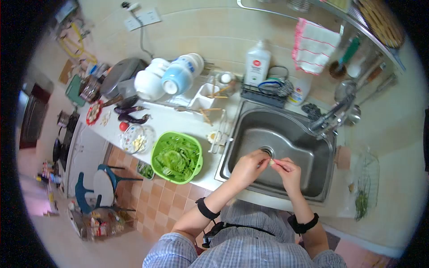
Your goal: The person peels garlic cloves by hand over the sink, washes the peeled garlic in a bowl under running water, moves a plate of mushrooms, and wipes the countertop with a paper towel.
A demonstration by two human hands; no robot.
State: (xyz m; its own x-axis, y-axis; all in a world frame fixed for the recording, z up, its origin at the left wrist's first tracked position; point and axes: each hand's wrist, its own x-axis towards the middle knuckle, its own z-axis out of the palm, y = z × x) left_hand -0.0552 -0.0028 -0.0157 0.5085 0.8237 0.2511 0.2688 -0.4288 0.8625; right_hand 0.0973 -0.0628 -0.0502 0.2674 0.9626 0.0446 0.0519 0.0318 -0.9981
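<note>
Over the near part of the steel sink [308, 178], my left hand [250, 169] and my right hand [288, 172] meet fingertip to fingertip. Pinched between them is a small pale garlic clove [271, 162], partly covered by the fingers. Both hands are closed, with thumb and forefinger pressed together. Behind the left hand, the drain [267, 152] shows in part. Left of the sink, a glass bowl [127, 134] with pale cloves stands beside a green basin [199, 166] of leafy greens.
Two eggplants [129, 117] and a tomato [124, 126] lie farther left on the counter. White and blue bowls [176, 76] are stacked on a rack. The faucet [328, 118] stands at the sink's right rear; a bottle [258, 62] stands behind. Green onions [361, 203] lie at right.
</note>
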